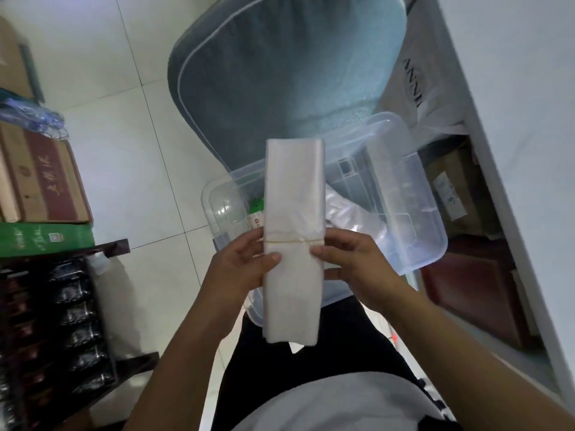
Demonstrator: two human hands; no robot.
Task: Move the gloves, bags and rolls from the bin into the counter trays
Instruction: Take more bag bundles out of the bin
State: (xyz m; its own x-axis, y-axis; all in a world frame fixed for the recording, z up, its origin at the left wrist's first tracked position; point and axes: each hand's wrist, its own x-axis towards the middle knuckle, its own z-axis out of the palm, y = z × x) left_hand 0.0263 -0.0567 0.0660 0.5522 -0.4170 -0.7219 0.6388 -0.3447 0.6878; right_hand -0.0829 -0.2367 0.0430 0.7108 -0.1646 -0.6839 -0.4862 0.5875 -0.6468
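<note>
A long folded stack of clear plastic bags (292, 231), bound by a rubber band (292, 241), is gripped between the left hand (241, 265) and right hand (354, 262) above the clear plastic bin (413, 194), which holds loose plastic wrapping (351, 213) and a green-topped item (256, 205).

A floor (130, 169) of pale square tiles with dark grout lines is seen below. A grey-blue cushioned chair (280, 73) is set on it, and the clear plastic bin (413, 188) appears to be rested at the chair's near edge. At the left, stacked cardboard boxes (46, 178) are placed above a green carton (46, 239), beside a dark rack (59, 331). At the right, a white desk (522, 150) is seen edge-on, with boxes (457, 188) stowed beneath.
</note>
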